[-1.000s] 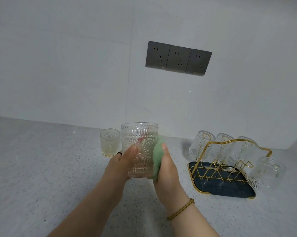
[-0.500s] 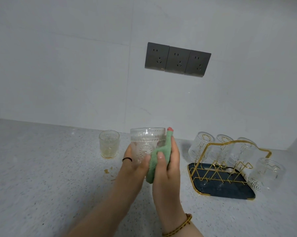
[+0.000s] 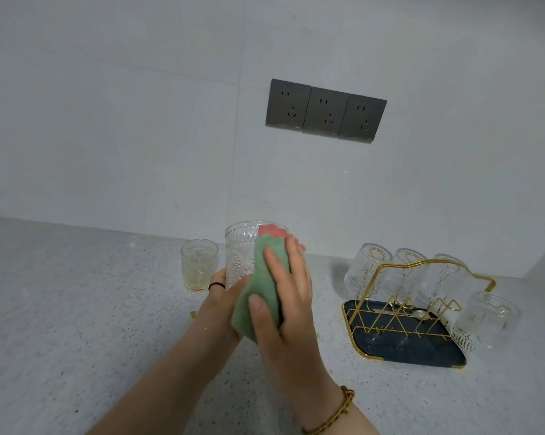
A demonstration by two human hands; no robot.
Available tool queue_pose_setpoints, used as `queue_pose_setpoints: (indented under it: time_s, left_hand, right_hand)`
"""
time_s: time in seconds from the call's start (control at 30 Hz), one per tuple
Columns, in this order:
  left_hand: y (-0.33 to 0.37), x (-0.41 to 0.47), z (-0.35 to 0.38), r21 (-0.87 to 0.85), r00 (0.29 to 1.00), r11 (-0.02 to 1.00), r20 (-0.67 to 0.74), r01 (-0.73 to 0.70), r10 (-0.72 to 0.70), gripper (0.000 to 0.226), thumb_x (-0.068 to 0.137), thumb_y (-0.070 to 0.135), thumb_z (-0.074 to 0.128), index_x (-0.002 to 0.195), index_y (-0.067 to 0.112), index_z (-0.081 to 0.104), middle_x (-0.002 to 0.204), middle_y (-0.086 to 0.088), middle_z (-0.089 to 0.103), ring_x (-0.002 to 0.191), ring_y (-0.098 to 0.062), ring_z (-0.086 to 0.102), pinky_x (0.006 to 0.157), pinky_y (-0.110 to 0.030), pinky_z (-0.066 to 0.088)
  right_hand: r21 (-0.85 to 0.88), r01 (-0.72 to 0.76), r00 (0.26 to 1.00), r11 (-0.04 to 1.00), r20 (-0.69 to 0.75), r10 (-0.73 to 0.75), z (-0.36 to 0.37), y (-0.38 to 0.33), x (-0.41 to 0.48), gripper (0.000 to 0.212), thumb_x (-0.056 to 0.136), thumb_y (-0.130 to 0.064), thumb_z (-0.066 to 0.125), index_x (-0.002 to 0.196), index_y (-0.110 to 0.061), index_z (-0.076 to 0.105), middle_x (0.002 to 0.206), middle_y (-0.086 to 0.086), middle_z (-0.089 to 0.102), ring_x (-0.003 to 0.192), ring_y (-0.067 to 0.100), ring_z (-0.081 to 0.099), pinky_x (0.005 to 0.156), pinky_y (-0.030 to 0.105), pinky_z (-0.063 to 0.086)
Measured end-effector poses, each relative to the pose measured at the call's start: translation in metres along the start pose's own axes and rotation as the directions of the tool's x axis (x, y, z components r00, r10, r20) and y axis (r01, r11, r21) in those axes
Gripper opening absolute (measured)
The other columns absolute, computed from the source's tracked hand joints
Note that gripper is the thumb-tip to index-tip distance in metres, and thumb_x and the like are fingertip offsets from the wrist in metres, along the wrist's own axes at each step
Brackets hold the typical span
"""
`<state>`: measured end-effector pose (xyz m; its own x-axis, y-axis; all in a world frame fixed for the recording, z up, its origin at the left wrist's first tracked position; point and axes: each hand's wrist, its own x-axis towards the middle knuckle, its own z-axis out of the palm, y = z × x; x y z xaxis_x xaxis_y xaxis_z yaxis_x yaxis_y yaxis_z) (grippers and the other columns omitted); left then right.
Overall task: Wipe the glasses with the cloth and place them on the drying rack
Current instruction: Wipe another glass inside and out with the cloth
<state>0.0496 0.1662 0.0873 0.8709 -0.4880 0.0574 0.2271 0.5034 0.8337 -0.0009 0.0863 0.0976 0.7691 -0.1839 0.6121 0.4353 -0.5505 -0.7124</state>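
Observation:
An embossed clear glass (image 3: 241,252) is held upright above the counter by my left hand (image 3: 222,290), which grips its lower part. My right hand (image 3: 283,296) presses a green cloth with a pink edge (image 3: 261,290) against the glass's near right side and over its rim. A smaller glass (image 3: 199,265) stands on the counter just to the left. The gold wire drying rack (image 3: 418,296) on a dark tray stands to the right, with several glasses (image 3: 367,271) hung upside down on it.
A grey speckled counter (image 3: 76,324) runs to a white wall with three dark sockets (image 3: 326,111). Small yellowish spots (image 3: 193,314) lie on the counter under my left wrist. The wall turns a corner at the far right.
My right hand has slid the cloth around to the near side of the glass and up over its rim. The glass has turned a little in my left hand.

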Motion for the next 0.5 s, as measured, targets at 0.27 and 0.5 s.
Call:
queue_pose_setpoints:
  time_s: [0.27, 0.5]
  left_hand:
    - [0.002, -0.001, 0.002, -0.006, 0.998, 0.998, 0.029, 0.057, -0.056, 0.087, 0.052, 0.037, 0.067, 0.128, 0.001, 0.043, 0.103, -0.013, 0.067, 0.079, -0.022, 0.071, 0.06, -0.031, 0.057]
    - [0.007, -0.001, 0.005, 0.022, 0.997, 0.999, 0.06, 0.037, -0.039, 0.08, 0.054, 0.039, 0.066, 0.122, 0.002, 0.046, 0.102, -0.012, 0.068, 0.078, -0.021, 0.07, 0.06, -0.03, 0.056]
  right_hand:
    - [0.407, -0.327, 0.935, 0.853, 0.009, 0.354, -0.009, 0.008, 0.006, 0.051, 0.08, -0.046, 0.031, 0.131, -0.044, 0.029, 0.142, -0.012, 0.035, 0.126, 0.002, 0.038, 0.099, 0.013, 0.037]
    - [0.385, -0.24, 0.963, 0.891, -0.02, 0.268, -0.008, 0.007, 0.006, 0.056, 0.077, -0.051, 0.038, 0.131, -0.045, 0.026, 0.143, -0.023, 0.027, 0.129, -0.008, 0.029, 0.099, 0.008, 0.032]
